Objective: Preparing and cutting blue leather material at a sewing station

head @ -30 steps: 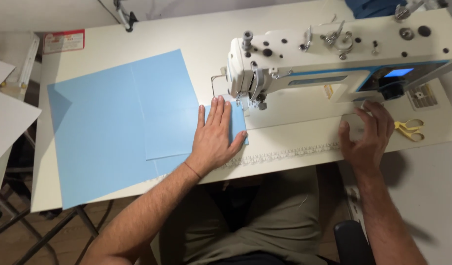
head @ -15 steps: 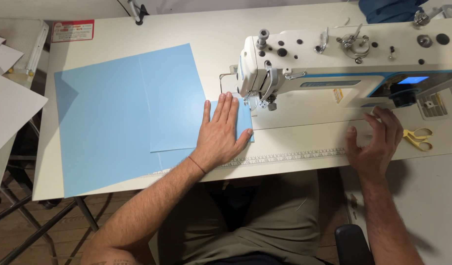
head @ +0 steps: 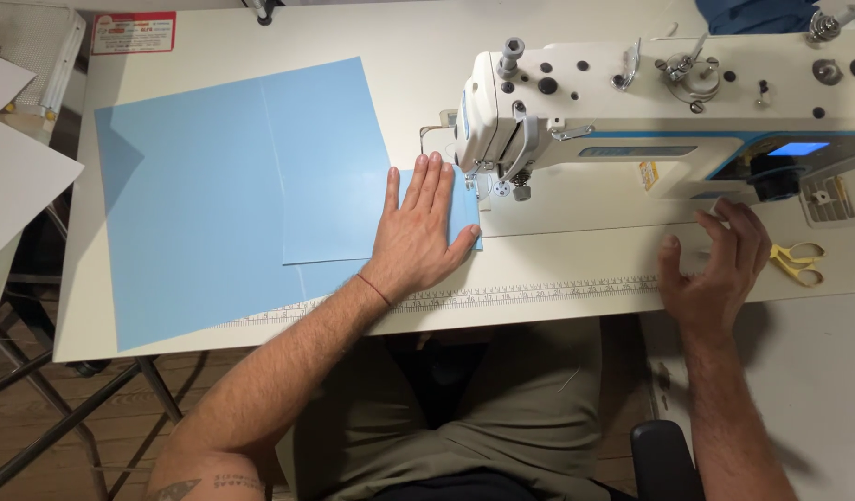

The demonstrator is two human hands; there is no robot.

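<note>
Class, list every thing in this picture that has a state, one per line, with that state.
Left hand: flat, fingers spread, pressing the blue sheet.
Right hand: open, at the table edge, holding nothing.
Blue sheet: flat, overlapped layers.
Machine screen: lit blue.
Yellow scissors: lying closed.

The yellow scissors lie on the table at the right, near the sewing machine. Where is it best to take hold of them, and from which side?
Probably by the yellow handle loops, coming from above and the near side with the right hand, which is closest. The yellow scissors lie flat on the table, handles toward the table edge; the sewing machine blocks the far side, where the blade end is hard to make out.
</note>
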